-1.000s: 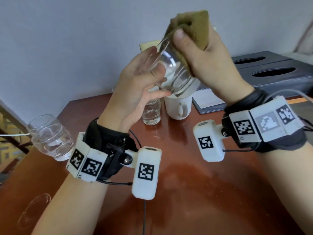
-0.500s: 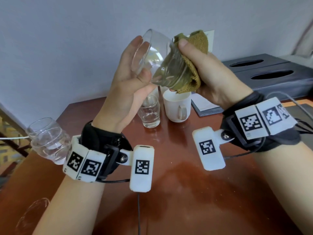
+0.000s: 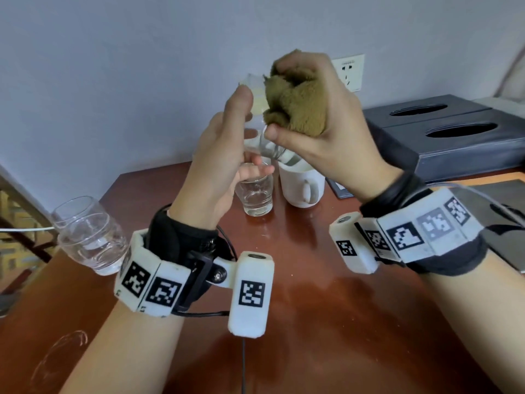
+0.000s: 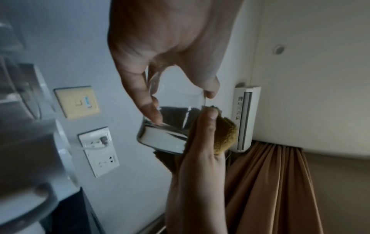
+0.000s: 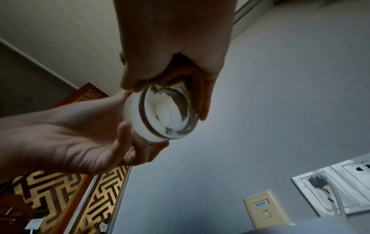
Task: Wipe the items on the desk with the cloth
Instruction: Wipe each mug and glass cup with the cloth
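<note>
A clear drinking glass [image 3: 262, 145] is held up above the desk, tilted, with its thick base [image 5: 166, 117] toward the right wrist camera. My left hand [image 3: 227, 155] grips it by the side with curled fingers [image 4: 148, 104]. My right hand [image 3: 321, 132] holds a bunched olive-brown cloth [image 3: 298, 106] pressed over the glass's upper end, its thumb [image 4: 206, 120] lying along the glass wall. The cloth [image 4: 225, 134] bulges out behind that thumb. Much of the glass is hidden by both hands in the head view.
On the red-brown desk [image 3: 312, 322] stand a small glass [image 3: 254, 194] and a white mug [image 3: 301, 186] right under the hands. A larger glass [image 3: 88, 237] sits at the left edge. A dark tissue box [image 3: 454, 132] fills the back right, below a wall socket [image 3: 349, 72].
My right hand has swung the cloth from the glass's right side up over its top end. The glass has turned and dropped slightly in my left hand.
</note>
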The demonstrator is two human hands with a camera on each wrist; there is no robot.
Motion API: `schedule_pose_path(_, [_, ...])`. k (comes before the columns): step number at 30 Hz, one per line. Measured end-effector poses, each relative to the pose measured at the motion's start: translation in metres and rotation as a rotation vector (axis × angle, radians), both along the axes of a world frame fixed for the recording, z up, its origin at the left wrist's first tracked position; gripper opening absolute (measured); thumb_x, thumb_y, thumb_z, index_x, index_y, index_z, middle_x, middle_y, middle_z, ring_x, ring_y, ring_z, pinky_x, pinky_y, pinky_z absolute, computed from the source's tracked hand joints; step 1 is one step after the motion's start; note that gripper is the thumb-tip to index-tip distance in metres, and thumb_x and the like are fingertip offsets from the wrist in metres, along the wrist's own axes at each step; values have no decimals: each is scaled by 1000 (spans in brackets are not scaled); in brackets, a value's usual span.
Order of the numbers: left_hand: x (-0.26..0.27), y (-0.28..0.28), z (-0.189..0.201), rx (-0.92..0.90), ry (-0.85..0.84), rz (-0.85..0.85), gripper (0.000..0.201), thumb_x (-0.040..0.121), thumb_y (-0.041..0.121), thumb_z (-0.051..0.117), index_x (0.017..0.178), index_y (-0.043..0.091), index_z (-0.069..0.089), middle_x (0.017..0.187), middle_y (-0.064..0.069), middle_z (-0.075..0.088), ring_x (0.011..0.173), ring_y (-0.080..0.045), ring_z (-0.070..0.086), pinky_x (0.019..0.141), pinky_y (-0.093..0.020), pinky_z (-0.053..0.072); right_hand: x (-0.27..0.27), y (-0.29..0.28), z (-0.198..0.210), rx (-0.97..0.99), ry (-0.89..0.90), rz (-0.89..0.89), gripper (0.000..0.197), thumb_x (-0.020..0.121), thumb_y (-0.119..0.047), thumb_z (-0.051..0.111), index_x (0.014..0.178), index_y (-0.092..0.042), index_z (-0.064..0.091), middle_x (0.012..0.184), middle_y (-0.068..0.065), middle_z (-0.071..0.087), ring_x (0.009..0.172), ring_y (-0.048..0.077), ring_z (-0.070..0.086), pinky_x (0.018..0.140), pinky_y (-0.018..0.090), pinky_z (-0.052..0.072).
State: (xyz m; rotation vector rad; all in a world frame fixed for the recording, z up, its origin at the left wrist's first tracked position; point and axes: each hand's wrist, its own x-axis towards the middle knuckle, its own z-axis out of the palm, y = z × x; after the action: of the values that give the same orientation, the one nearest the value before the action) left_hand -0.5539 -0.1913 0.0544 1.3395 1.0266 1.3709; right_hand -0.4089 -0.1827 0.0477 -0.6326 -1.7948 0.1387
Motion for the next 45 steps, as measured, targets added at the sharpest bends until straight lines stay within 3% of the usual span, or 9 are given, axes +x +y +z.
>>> schedule_pose_path(5, [2, -8, 3, 139, 86, 18, 41, 72, 56, 59, 96, 22, 59, 96, 0, 58, 53, -5, 58, 57, -26, 55, 13, 14, -2, -477, 200, 167, 50, 93, -54, 41, 119, -14, 52, 107, -7, 63, 99, 0, 60, 94, 30, 46])
schedule_pose_path(10, [-5, -8, 5, 366, 77, -74, 84, 52, 73, 67, 117, 22, 51, 121, -10, 56, 101, -22, 66, 68, -33, 58, 19, 10, 4, -1038, 443, 656, 61, 96, -56, 10, 112, -22, 58, 102, 4, 72, 91, 24, 69, 72, 43, 57])
schedule_pose_path(17, [-10, 2, -3, 411, 228, -225, 80, 77, 48, 72, 135, 24, 23, 136, -2, 37, 100, -6, 63, 93, -31, 50, 14, 7, 11, -742, 574, 407, 42, 98, -45, 39, 108, -10, 60, 93, 6, 68, 83, 17, 68, 69, 32, 57])
schedule_pose_path(24, [1, 1, -9, 283, 139, 14, 72, 79, 56, 65, 132, 23, 30, 102, 10, 56, 71, 7, 61, 72, -21, 52, 6, 11, -1, -140, 289, 223, 50, 85, -27, 66, 117, -3, 35, 102, 3, 49, 92, 2, 54, 84, 21, 44])
schedule_pose_path(30, [-12, -2, -1, 599, 397, 4, 97, 58, 80, 58, 130, 21, 31, 123, 14, 44, 103, 8, 53, 87, -24, 51, 3, 4, 4, -177, 268, 254, 47, 84, -33, 68, 112, -8, 40, 100, 7, 54, 95, 30, 62, 85, 39, 52])
schedule_pose_path(33, [-7, -5, -1, 684, 426, -57, 90, 64, 75, 59, 128, 19, 30, 122, 12, 40, 110, 2, 48, 84, -29, 51, 6, 1, 11, -186, 327, 56, 22, 91, -27, 58, 102, -9, 51, 86, -7, 57, 78, -2, 60, 72, 16, 47])
schedule_pose_path(36, [0, -7, -3, 679, 419, -90, 86, 67, 69, 63, 128, 18, 31, 124, 2, 40, 116, -9, 45, 84, -29, 50, 11, -1, 16, -285, 411, -1, 16, 94, -31, 53, 89, -16, 54, 79, -8, 56, 73, -2, 56, 72, 16, 46])
schedule_pose_path(41, [-4, 2, -8, 590, 330, 14, 87, 67, 69, 66, 130, 18, 33, 123, 6, 46, 102, 9, 52, 87, -25, 50, 8, -6, 15, -421, 211, 84, 23, 96, -43, 44, 104, -23, 51, 84, -15, 54, 72, -10, 53, 69, 8, 42])
schedule_pose_path(45, [-9, 2, -3, 546, 265, 94, 96, 60, 77, 55, 132, 16, 32, 117, 8, 47, 76, 10, 58, 66, -12, 48, -1, -5, 13, -437, 103, 227, 40, 88, -47, 41, 120, -24, 41, 96, -8, 45, 84, -2, 46, 74, 13, 36])
